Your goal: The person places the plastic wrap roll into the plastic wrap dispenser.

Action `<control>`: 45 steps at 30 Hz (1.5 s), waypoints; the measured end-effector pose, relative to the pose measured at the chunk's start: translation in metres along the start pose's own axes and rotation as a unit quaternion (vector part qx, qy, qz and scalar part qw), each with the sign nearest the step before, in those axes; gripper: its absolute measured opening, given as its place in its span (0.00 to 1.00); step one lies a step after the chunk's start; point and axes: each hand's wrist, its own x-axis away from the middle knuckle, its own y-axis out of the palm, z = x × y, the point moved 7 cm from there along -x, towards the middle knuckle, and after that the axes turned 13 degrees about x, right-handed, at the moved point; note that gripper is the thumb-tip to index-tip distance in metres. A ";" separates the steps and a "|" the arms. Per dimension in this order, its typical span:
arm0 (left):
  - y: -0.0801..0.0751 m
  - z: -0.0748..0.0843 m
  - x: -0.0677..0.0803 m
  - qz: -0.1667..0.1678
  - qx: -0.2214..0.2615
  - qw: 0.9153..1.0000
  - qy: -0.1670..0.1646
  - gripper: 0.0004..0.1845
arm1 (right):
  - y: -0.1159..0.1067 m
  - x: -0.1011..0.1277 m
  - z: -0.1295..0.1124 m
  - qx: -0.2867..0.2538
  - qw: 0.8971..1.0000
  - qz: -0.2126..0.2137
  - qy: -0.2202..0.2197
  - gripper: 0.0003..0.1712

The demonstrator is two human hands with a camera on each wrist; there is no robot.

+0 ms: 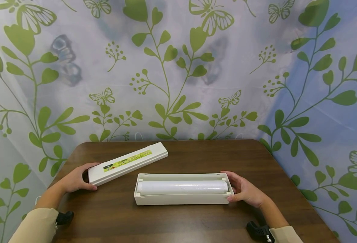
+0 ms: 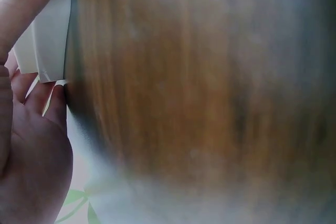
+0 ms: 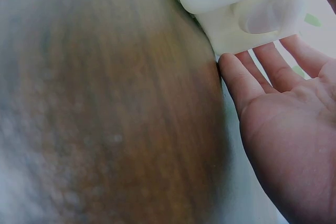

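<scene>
Holding the near end of the white lid (image 1: 128, 162), the left hand (image 1: 75, 179) has its thumb and fingers wrapped round that end, so the lid stretches away from it at an angle. The right hand (image 1: 245, 190) cups the end of the open dispenser tray (image 1: 181, 199) with fingers only loosely bent, touching it. A roll of cling film (image 1: 182, 187) sits in the tray, between both hands on the brown worktop (image 1: 178, 222). Leafy butterfly curtain (image 1: 178, 67) hangs beyond.
</scene>
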 end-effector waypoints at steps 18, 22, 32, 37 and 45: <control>0.004 0.004 -0.001 0.011 0.000 1.000 -0.002 0.47 | -0.001 0.001 0.000 -0.003 1.000 -0.003 -0.007 0.55; 0.005 0.007 -0.001 0.012 0.005 1.000 -0.002 0.45 | -0.002 0.001 0.000 -0.001 1.000 -0.001 -0.006 0.55; 0.006 0.011 0.001 0.018 0.015 1.000 -0.002 0.44 | -0.002 0.000 0.000 0.005 1.000 -0.004 -0.007 0.54; 0.007 0.013 0.002 0.024 0.004 1.000 -0.002 0.45 | -0.002 0.000 0.001 0.007 1.000 -0.002 -0.007 0.54; 0.007 0.017 0.007 0.037 0.014 0.999 0.015 0.44 | -0.001 0.000 -0.001 0.003 1.000 -0.005 -0.013 0.54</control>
